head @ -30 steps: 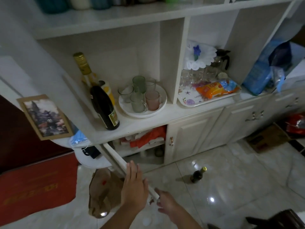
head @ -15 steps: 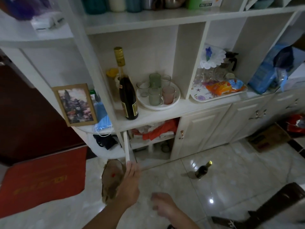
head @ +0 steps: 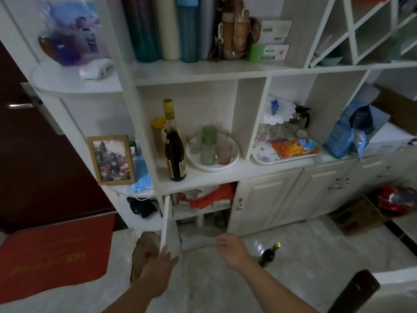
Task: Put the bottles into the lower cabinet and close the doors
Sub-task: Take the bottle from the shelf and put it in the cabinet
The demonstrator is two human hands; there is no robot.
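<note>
The left hand (head: 163,259) is on the bottom corner of the open cabinet door (head: 166,222), with its fingers pressed against the thin white edge, and it holds nothing else. The door swings out toward the person, so only its edge shows. The right hand (head: 230,247) floats in front of the open lower cabinet (head: 203,231), empty, with the fingers loosely curled and a bit blurry. A small dark bottle (head: 268,256) with a gold cap stands on the shiny floor (head: 304,249), near the right hand and just to its right, not touching it. A tall dark bottle (head: 174,152) with a gold top stands up on the shelf above the open cabinet, well apart from both hands. Beside it sits a white plate of cups (head: 212,150). Inside the lower cabinet there is an orange cloth (head: 212,195) on the upper shelf. The door next to it on the right (head: 261,199) is shut. A red mat (head: 56,251) lies on the floor to the left.
</note>
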